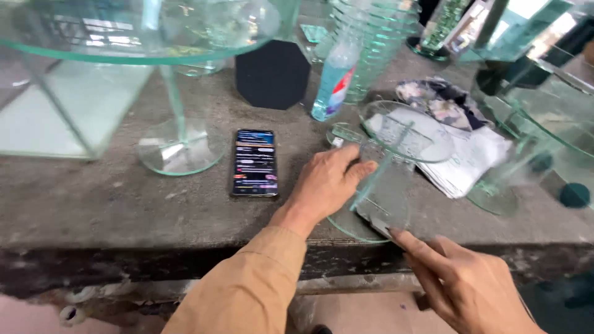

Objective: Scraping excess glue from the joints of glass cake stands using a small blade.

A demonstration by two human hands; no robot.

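Near the counter (124, 204) front edge, a small glass stand (387, 167) is lying tipped. Left hand (328, 182) is pressing its base flat, grip spread; right hand (464, 278), fingers loose, is fingertipping the rim. Prob. steadying w/ both hands; phone (254, 162) just beside.

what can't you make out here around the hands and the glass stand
Head view only:
- Right hand: wrist and part of the palm cut off by the bottom edge.
- Left hand: whether its fingertips press the small glass stand is hidden by glare and motion blur.
- Phone: its screen content is too small to tell.
- Large glass stand: its top is cut off by the upper edge.
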